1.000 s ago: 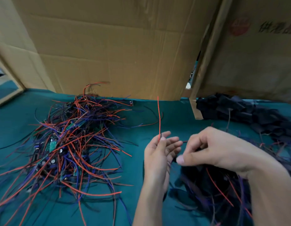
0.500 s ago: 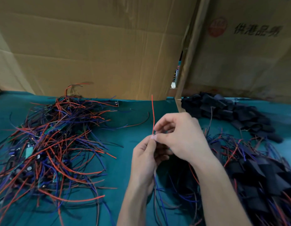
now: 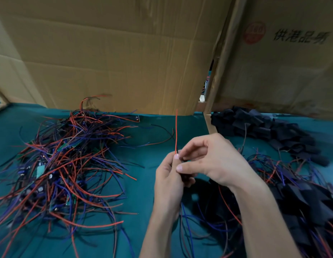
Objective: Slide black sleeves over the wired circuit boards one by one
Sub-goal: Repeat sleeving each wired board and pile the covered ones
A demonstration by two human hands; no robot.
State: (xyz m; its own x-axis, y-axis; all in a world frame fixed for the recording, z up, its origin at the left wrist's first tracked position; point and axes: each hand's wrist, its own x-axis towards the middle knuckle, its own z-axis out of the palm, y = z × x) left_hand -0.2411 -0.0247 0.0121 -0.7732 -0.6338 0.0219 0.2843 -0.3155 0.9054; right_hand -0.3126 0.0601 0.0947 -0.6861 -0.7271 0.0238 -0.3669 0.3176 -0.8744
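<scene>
Green table carrying: tangle of wired boards lying toward left edge; loose sleeves piling at far right; sleeved boards heaping near right; cardboard boxes standing along far edge.

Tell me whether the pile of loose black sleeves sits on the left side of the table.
No, the black sleeves lie at the far right; the left holds tangled wired boards.
</scene>
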